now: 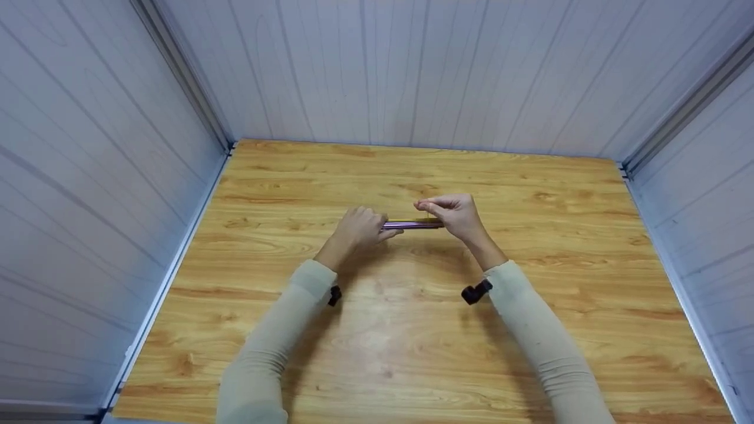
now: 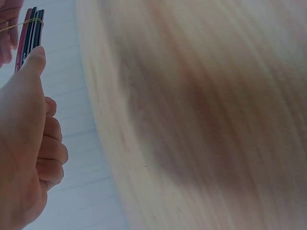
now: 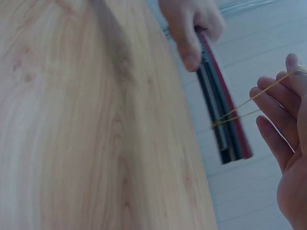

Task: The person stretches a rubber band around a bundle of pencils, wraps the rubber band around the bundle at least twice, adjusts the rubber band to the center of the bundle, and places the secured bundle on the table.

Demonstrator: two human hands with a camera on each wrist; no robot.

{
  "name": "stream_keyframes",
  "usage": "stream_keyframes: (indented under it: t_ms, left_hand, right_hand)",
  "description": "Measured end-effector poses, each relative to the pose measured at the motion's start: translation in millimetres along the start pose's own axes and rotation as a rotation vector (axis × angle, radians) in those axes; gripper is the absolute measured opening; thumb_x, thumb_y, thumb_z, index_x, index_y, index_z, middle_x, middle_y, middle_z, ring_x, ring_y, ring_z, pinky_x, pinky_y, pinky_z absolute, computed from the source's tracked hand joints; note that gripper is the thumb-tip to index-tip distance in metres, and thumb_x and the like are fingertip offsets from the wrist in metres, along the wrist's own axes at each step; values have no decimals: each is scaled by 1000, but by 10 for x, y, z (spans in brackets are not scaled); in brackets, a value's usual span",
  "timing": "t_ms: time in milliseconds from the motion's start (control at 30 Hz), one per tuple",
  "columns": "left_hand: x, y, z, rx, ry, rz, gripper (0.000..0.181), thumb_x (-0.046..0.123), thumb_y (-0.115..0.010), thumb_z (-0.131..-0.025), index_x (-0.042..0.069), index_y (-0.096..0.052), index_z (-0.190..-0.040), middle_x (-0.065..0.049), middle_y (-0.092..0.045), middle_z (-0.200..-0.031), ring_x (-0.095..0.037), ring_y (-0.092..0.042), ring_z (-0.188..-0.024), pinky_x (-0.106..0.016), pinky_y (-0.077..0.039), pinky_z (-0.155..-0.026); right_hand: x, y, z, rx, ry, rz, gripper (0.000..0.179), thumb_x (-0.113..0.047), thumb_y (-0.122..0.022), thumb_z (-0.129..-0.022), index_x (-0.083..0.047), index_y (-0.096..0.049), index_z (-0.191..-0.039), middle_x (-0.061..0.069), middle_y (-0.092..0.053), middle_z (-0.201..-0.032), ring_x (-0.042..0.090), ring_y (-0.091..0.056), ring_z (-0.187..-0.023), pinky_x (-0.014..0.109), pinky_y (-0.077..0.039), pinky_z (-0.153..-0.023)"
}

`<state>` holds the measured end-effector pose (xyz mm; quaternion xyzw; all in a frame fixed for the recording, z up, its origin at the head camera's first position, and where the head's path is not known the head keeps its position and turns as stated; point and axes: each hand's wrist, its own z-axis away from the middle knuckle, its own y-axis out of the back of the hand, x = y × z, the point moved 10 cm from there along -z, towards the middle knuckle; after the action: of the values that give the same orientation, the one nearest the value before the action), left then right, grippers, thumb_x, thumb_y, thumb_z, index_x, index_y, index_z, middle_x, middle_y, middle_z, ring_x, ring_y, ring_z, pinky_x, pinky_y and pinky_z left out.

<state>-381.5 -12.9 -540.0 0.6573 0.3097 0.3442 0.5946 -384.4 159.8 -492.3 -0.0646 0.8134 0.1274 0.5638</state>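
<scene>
My left hand [image 1: 361, 227] grips one end of a bundle of pencils [image 1: 412, 224], thumb laid along it, holding it level above the table. Dark and red barrels show side by side in the bundle [image 3: 221, 100] in the right wrist view. A thin yellow rubber band [image 3: 249, 99] loops round the pencils toward their free end and stretches away to my right hand [image 1: 457, 213]. The thumb and forefinger of that hand pinch the band, pulling it off to the side. Its other fingers [image 3: 278, 98] are loosely bent beside the pencils.
Under both hands lies a wood-grain table [image 1: 377, 330]. White panel walls [image 1: 377, 70] stand at the back and both sides, with metal frame strips [image 1: 182, 70] at the corners. A small black camera mount [image 1: 476, 292] sticks out from the right sleeve.
</scene>
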Motion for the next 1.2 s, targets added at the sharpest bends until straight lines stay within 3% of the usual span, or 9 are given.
stream_keyframes:
  t_ms: [167, 300, 400, 500, 667, 800, 1000, 1200]
  left_hand:
    - [-35, -32, 23, 5, 33, 28, 58, 61, -58, -114, 9, -69, -88, 0, -51, -72, -17, -43, -67, -37, -46, -62]
    - [-73, 10, 22, 41, 62, 36, 57, 60, -58, -114, 13, -61, -83, 2, -45, -70, -16, -41, -64, -32, -35, -59]
    - [-121, 33, 22, 55, 86, 48, 56, 60, -57, -115, 15, -58, -82, 3, -44, -70, -15, -40, -63, -30, -33, -58]
    - [-208, 31, 28, 43, 131, 78, 57, 61, -54, -115, 14, -60, -83, 2, -45, -71, -16, -42, -65, -32, -38, -60]
    - [-352, 30, 37, 22, 208, 109, 62, 63, -51, -115, 10, -68, -90, -3, -52, -75, -20, -48, -70, -40, -50, -67]
    - [-404, 57, 40, 20, 241, 130, 61, 64, -52, -115, 11, -64, -87, -2, -51, -74, -20, -48, -68, -37, -46, -63]
    - [-490, 32, 15, 41, 340, 273, 64, 68, -54, -113, 17, -48, -73, 2, -41, -67, -19, -44, -63, -34, -37, -61]
    - [-553, -4, 26, 47, 438, 473, 65, 67, -55, -112, 21, -43, -69, 4, -40, -65, -17, -42, -60, -33, -36, -59]
  right_hand:
    - [-153, 20, -61, 3, 53, 7, 15, 9, -69, -106, 19, -80, -108, 3, -89, -100, 0, -84, -95, 20, -65, -94]
    - [-208, 2, -77, -24, 77, 10, 15, 11, -68, -105, 21, -80, -106, -8, -88, -97, -2, -83, -94, 19, -65, -91]
    - [-243, -36, -64, -51, 97, -15, 13, 15, -68, -103, 23, -79, -103, -12, -87, -95, -1, -84, -93, 20, -66, -86]
    - [-283, -72, -27, -75, 131, -20, 10, 17, -71, -100, 23, -79, -100, -10, -88, -94, 1, -84, -89, 17, -64, -81]
    - [-344, -148, 72, -144, 181, -50, 10, 14, -74, -99, 22, -79, -101, 1, -89, -98, 8, -86, -94, 18, -65, -86]
    - [-368, -199, 119, -199, 203, -119, 20, 7, -76, -101, 27, -76, -101, 5, -88, -103, 8, -86, -104, 24, -67, -92]
    - [-438, -247, 145, -209, 306, -137, 18, 9, -78, -98, 26, -75, -104, 2, -86, -113, 11, -83, -115, 26, -66, -95]
    - [-530, -294, 212, -163, 467, -42, 23, 21, -79, -88, 24, -76, -110, 18, -81, -126, 21, -80, -127, 28, -63, -105]
